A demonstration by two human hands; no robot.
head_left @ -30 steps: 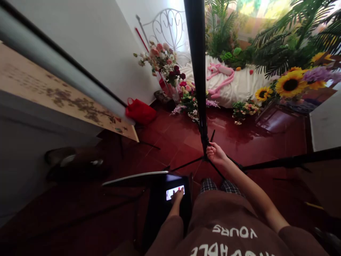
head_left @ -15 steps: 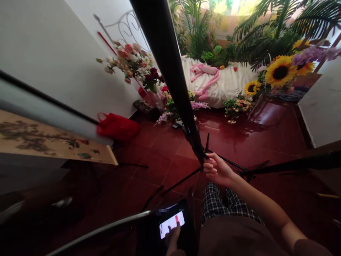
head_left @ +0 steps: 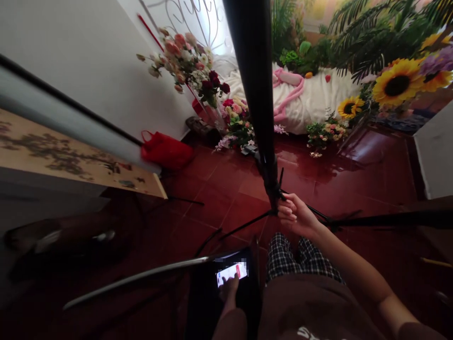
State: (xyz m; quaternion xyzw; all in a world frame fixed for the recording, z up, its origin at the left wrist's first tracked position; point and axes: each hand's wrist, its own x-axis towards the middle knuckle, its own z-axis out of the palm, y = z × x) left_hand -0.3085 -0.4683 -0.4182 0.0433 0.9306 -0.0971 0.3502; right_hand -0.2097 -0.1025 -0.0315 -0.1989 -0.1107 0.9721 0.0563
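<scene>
A black tripod stand [head_left: 257,94] rises steeply past my head, its legs spread on the floor. My right hand [head_left: 299,215] is closed at its lower part, fingers curled and pinching what looks like a small black knob [head_left: 282,194]. The fingers partly hide this knob. My left hand [head_left: 229,287] is low, over a phone [head_left: 231,271] with a lit screen. Its fingers are apart and touch or hover at the screen. Beneath the phone is a black chair seat [head_left: 244,295]; part of the screen is blurred.
A second black stand [head_left: 389,219] runs in from the right. At left are a painted scroll [head_left: 71,156] and a red bag [head_left: 168,150]. Flowers [head_left: 191,61], sunflowers [head_left: 396,86] and a white-draped surface [head_left: 318,104] stand beyond the red tiled floor [head_left: 226,189].
The view has shifted, so the stand sits further right and nearer upright. My right hand stays at the knob. My left hand remains at the phone, its fingers slightly moved.
</scene>
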